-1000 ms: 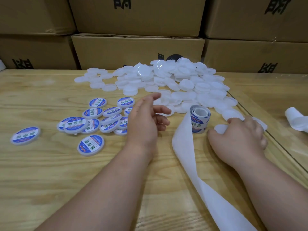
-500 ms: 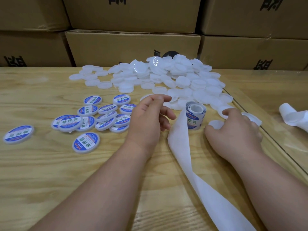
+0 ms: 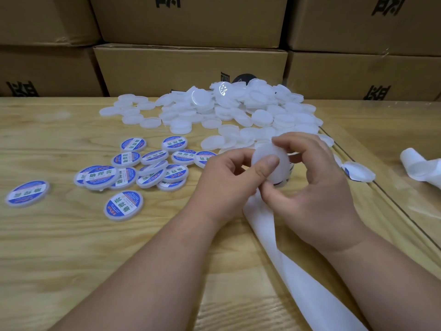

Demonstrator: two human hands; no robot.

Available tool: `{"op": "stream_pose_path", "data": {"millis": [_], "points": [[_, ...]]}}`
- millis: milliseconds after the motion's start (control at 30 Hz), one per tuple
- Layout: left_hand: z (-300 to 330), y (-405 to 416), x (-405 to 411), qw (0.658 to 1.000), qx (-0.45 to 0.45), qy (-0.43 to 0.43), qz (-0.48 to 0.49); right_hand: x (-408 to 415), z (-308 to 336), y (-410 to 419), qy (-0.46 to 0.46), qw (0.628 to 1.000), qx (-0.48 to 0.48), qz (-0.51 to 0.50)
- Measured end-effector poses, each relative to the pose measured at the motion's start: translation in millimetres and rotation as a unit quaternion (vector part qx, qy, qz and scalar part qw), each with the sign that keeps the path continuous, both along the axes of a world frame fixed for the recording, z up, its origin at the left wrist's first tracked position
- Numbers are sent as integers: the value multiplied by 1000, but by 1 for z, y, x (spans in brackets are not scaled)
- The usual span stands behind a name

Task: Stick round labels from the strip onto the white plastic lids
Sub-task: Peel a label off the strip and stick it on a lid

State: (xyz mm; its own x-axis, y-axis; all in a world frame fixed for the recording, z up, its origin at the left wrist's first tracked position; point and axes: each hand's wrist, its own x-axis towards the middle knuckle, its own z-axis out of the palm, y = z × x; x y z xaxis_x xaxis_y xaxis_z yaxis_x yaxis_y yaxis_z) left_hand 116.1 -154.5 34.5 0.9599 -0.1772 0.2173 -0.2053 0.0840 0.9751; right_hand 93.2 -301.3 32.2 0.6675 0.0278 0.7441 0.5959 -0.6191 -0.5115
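Cartons (image 3: 191,75) of brown cardboard stand stacked as a wall behind the heap of plain white lids (image 3: 238,108), which serves as landmark here. Under the heap runs the pale wooden surface (image 3: 59,247). From just in front of the heap a white backing strip (image 3: 298,278) trails toward the viewer, its start hidden under the hands. Left of the heap and nearer lies a cluster of labelled lids (image 3: 133,168) with blue-and-white faces. Right of the heap lies curled spent backing (image 3: 420,167). In front of the heap both hands meet: the left hand (image 3: 229,185) and right hand (image 3: 310,187) each have fingers curled round one plain lid (image 3: 268,161), the left thumb pressed on its face.
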Motion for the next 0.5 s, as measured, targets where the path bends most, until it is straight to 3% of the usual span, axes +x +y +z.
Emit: {"op": "stream_pose_path", "data": {"millis": [133,233,300,367,500], "points": [[-2,1,4,997,-11,2,72,0,0,-2,36,999,5,17],[-4,4,9,992,-71,25,101,-2,1,-4,57,995,76,7],[-4,4,9,992,-76,38,90,-3,0,-4,105,987,123,-2],[-4,0,7,996,-63,48,48,-3,-2,-4,166,980,112,-11],[-6,-3,7,998,0,58,-4,0,-2,-5,235,960,151,-11]]}}
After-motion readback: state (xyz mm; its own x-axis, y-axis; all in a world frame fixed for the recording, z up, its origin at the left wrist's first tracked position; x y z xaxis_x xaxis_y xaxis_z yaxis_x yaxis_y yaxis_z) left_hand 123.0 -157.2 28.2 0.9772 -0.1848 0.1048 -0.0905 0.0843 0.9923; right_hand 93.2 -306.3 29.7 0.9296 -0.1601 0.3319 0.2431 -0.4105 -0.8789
